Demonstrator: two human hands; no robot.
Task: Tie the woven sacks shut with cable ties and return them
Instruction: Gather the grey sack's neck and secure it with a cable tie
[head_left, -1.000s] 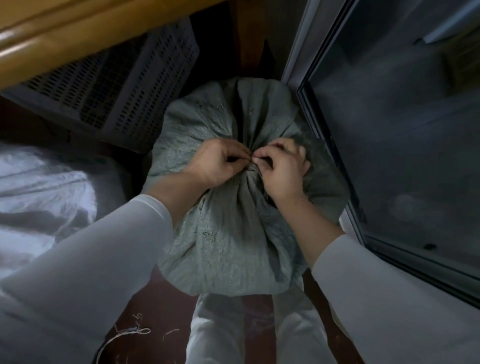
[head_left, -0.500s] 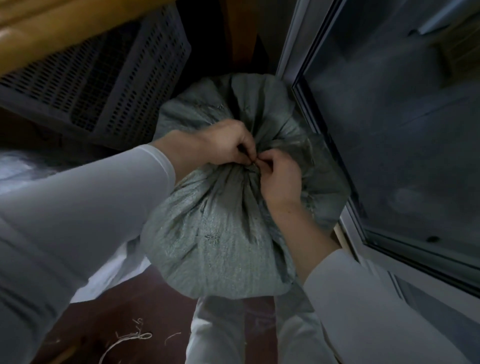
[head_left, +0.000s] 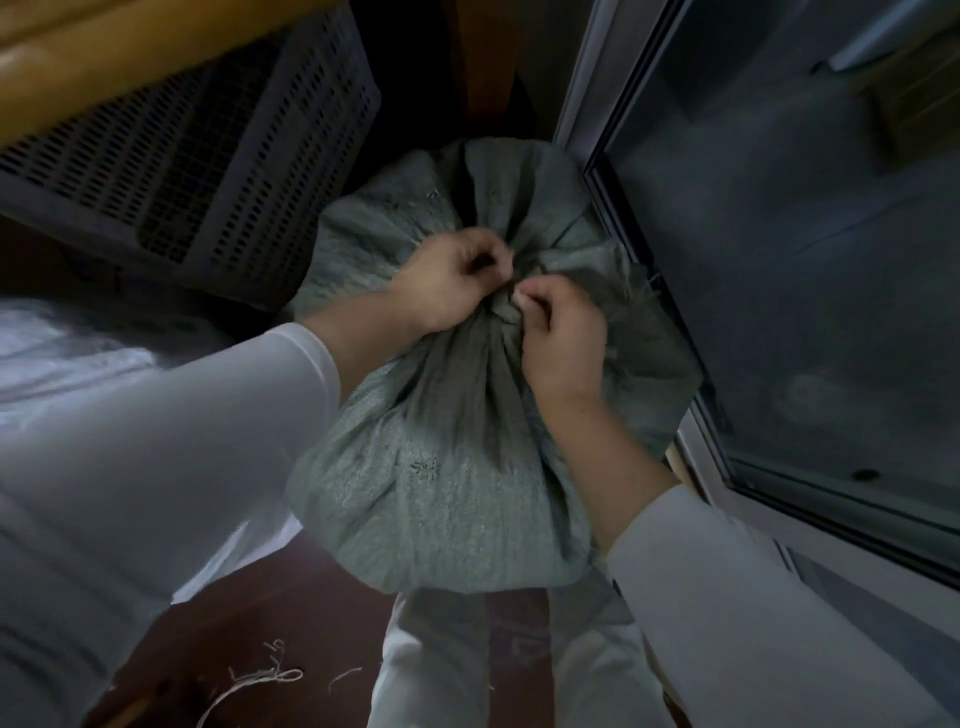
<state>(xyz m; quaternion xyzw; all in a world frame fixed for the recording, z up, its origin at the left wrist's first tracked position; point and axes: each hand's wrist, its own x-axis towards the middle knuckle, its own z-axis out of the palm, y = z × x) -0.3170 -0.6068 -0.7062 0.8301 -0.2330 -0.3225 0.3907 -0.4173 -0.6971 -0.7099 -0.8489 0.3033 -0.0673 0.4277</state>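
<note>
Your left hand (head_left: 447, 280) and right hand (head_left: 561, 338), fingers curled, both pinch the gathered neck (head_left: 506, 312) of the bulging grey-green woven sack (head_left: 441, 467) beside the glass door (head_left: 779, 260). The neck sits between them, pointing up at you; no cable tie shows.

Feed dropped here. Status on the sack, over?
Left grip, right grip pinching sack neck. Cable tie not visible. Crate, glass door beside, not blocking.

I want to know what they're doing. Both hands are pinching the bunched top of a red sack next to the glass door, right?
Not quite: the head view shows the sack is grey-green, not red. The rest holds: the left hand and right hand both pinch its bunched top, next to the glass door.
</note>
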